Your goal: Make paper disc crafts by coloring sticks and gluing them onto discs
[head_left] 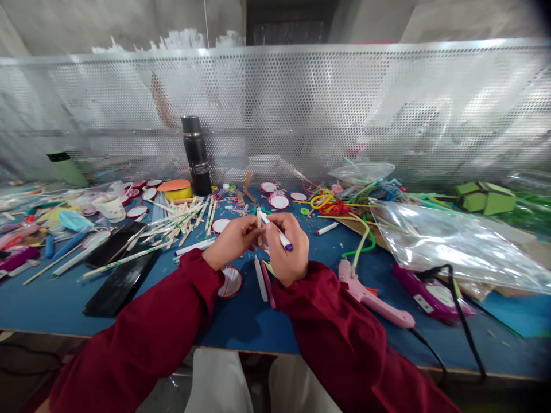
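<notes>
My left hand [230, 240] is closed on a small wooden craft stick [259, 221], held upright between thumb and fingers. My right hand [291, 248] grips a white marker pen [282, 237] with a purple end, its other end at the stick. Both hands meet just above the blue table. Beneath them lie a white strip [260, 279] and a pink strip [269, 284]. A round white disc with a red rim [230, 281] is partly covered by my left sleeve. Another pen [196, 247] lies left of my left hand.
A pink glue gun [372, 301] with a cable lies at right, near a purple box [433, 292] and clear plastic sheet [465, 246]. Left are loose craft sticks [183, 221], a black phone-like slab [123, 284] and a paper cup [109, 207]. A black bottle [197, 158] stands behind.
</notes>
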Tool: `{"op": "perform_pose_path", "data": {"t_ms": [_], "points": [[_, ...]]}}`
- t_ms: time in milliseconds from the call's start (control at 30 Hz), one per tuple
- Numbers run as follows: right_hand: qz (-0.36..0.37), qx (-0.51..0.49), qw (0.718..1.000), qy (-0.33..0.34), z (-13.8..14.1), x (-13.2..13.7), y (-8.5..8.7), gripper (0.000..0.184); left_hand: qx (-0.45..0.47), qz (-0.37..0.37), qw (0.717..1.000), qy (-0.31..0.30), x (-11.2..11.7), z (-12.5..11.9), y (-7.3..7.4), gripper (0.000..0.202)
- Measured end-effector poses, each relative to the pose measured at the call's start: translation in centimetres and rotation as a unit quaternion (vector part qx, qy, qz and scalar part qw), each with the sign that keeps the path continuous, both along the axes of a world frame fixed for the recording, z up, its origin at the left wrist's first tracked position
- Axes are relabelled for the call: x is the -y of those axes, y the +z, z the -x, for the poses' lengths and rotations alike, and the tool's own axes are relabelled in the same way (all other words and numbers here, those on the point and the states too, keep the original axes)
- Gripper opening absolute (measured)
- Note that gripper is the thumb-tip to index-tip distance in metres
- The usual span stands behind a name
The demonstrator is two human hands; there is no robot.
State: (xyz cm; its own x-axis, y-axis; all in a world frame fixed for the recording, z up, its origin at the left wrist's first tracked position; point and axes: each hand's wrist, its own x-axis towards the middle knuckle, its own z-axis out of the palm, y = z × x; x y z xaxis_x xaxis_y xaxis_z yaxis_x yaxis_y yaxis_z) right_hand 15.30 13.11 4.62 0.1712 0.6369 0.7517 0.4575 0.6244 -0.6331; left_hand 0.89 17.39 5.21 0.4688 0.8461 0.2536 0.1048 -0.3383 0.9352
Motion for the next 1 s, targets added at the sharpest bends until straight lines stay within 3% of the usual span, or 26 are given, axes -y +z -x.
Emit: {"op": "perform_pose_path", "data": {"t_ms": [167,1000], "points": [[-0.003,-0.001,1.000,-0.021,-0.08,0.01,0.04,0.012,-0.003,-0.005,1.000,0.000,-0.10,0.04,-0.09,0.034],[0.001,0.004,1.000,-0.005,0.05,0.31,0.29,0.011,0.004,-0.006,1.000,-0.004,0.01,-0.04,-0.07,0.037]]}}
